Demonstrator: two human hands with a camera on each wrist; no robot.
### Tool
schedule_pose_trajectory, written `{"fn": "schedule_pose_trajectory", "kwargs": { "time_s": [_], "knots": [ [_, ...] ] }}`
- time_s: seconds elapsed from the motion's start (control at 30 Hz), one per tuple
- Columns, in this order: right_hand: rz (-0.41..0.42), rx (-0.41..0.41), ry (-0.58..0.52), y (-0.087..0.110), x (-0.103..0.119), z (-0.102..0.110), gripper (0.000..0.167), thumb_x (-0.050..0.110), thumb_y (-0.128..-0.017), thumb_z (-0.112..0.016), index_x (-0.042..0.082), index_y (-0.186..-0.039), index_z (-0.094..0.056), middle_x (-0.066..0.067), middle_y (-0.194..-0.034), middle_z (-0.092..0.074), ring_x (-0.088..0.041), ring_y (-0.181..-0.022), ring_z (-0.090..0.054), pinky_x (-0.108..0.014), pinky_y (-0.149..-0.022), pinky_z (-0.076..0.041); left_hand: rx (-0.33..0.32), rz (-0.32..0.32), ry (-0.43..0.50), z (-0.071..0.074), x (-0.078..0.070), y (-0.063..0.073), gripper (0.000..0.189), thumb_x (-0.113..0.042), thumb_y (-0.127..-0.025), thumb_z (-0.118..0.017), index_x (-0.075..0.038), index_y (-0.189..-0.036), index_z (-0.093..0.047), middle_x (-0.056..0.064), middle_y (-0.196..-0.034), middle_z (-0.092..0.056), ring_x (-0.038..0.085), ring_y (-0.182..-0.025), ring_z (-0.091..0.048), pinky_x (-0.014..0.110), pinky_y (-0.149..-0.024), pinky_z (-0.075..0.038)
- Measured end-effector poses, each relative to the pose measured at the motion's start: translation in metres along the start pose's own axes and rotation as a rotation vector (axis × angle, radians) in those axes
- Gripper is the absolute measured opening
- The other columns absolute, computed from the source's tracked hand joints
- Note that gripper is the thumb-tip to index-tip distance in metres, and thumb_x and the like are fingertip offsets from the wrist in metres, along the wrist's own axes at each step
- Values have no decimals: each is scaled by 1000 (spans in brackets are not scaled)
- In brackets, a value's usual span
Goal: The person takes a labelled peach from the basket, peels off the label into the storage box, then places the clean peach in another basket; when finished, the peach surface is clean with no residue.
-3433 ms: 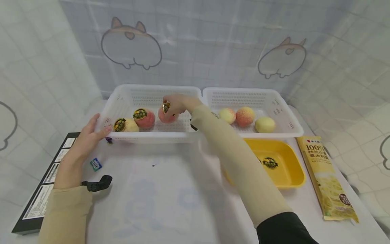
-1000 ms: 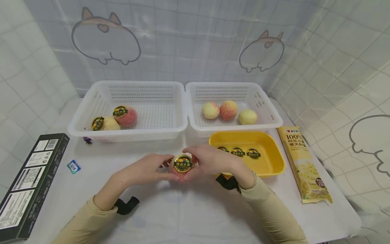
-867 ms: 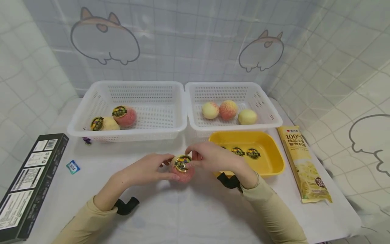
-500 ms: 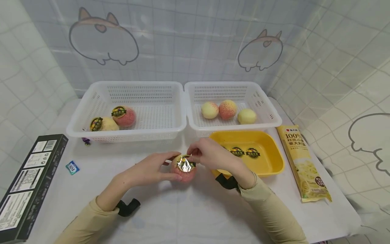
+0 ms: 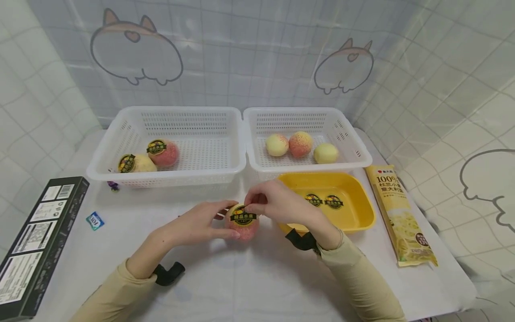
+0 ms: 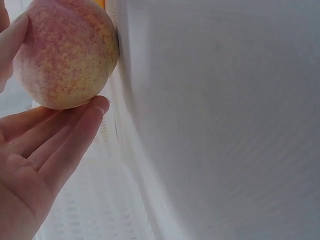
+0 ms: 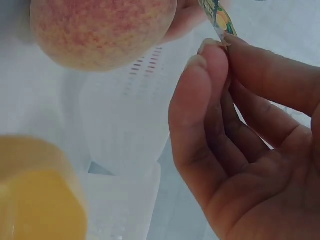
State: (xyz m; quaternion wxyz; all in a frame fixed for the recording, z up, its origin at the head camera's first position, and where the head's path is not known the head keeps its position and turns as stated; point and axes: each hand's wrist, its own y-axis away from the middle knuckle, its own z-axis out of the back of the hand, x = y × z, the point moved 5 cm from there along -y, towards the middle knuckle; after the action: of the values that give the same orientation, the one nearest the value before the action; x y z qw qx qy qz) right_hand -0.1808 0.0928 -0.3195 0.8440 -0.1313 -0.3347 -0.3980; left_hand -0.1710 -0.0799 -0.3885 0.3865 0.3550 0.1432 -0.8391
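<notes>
Over mid-tabletop (image 5: 261,281): peach (image 5: 241,233) just right of left hand (image 5: 197,227), held thumb-to-fingers. Right hand (image 5: 279,205), nearer the sticker (image 5: 243,218), pinches its upper-right edge; sticker overlies the peach, contact unclear.

A glossy grey-blue back wall (image 5: 257,58), ruled with a faint grid, bears two outlined cartoon animals (image 5: 137,53) with pointed ears. Paler gridded side walls (image 5: 450,94) flank a white worktop (image 5: 277,281) under soft light.

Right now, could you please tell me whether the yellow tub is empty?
Not empty: the head view shows two dark stickers inside the yellow tub; the right hand hides part of it.
</notes>
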Motion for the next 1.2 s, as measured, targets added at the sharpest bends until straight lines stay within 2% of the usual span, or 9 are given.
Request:
{"fn": "schedule_pose_trajectory", "kwargs": {
  "time_s": [0.2, 0.33, 0.47, 0.57, 0.63, 0.77, 0.87, 0.97, 1.2],
  "knots": [
    [29, 11, -14, 3, -2, 9, 6, 15, -94, -71, 14, -88, -69, 5, -80, -65, -10, -73, -58, -24, -68, -51, 5, 6, -4, 1, -1, 1, 78, -59, -85, -71, -11, -144, -50, -1, -129, -65, 18, -112, -65, 42, -95, -53],
    [40, -28, -8, 11, -1, 28, 5, 15, -93, -72, 13, -89, -69, 5, -81, -66, -13, -75, -59, -28, -69, -52, 7, 9, 1, 0, -3, -1, 80, -58, -85, -71, -10, -146, -49, 1, -132, -64, 19, -113, -64, 42, -97, -52],
    [0, -29, 37, 13, -7, 51, 6, 16, -90, -75, 14, -86, -72, 5, -76, -66, -12, -68, -57, -27, -64, -50, 8, 41, -11, 1, -2, 0, 84, -57, -85, -72, -7, -147, -47, 4, -135, -62, 19, -115, -63, 42, -99, -51],
    [-47, 18, 96, 15, -20, 63, 6, 18, -88, -77, 15, -86, -72, 6, -74, -65, -11, -67, -56, -25, -64, -49, 14, 49, -13, 2, -3, 1, 84, -54, -85, -74, -6, -148, -46, 5, -138, -60, 20, -116, -63, 43, -100, -51],
    [-54, 60, 130, 17, -31, 67, 8, 17, -87, -78, 12, -92, -73, 6, -74, -66, -11, -69, -58, -25, -66, -50, 17, 45, -14, 2, -4, 1, 84, -54, -85, -74, -5, -148, -46, 6, -138, -60, 21, -117, -63, 43, -100, -50],
    [-98, 165, 143, 24, -58, 70, 12, 14, -88, -77, 9, -99, -75, 4, -73, -67, -13, -67, -61, -25, -64, -53, 29, 43, -17, 1, -5, 0, 85, -54, -85, -73, -5, -149, -45, 7, -140, -59, 22, -118, -62, 43, -100, -50],
    [-138, 231, 125, 28, -74, 67, 3, 12, -89, -76, 9, -90, -74, 1, -69, -67, -15, -62, -60, -26, -59, -53, 37, 56, -12, 1, -5, 0, 86, -54, -85, -73, -5, -149, -44, 7, -140, -59, 22, -119, -62, 43, -101, -50],
    [-185, 282, 127, 30, -83, 63, 8, 8, -88, -75, 9, -82, -70, 0, -66, -66, -16, -57, -59, -27, -56, -52, 41, 46, -17, 2, -5, 1, 86, -54, -86, -72, -3, -149, -44, 10, -141, -58, 24, -119, -62, 45, -101, -50],
    [-302, 415, 175, 26, -96, 42, 10, 3, -85, -76, 8, -81, -68, -2, -69, -69, -16, -56, -65, -30, -59, -58, 46, 43, -11, 0, -3, 2, 86, -52, -86, -73, -2, -149, -43, 10, -141, -58, 24, -119, -62, 45, -102, -50]
  ]
}}
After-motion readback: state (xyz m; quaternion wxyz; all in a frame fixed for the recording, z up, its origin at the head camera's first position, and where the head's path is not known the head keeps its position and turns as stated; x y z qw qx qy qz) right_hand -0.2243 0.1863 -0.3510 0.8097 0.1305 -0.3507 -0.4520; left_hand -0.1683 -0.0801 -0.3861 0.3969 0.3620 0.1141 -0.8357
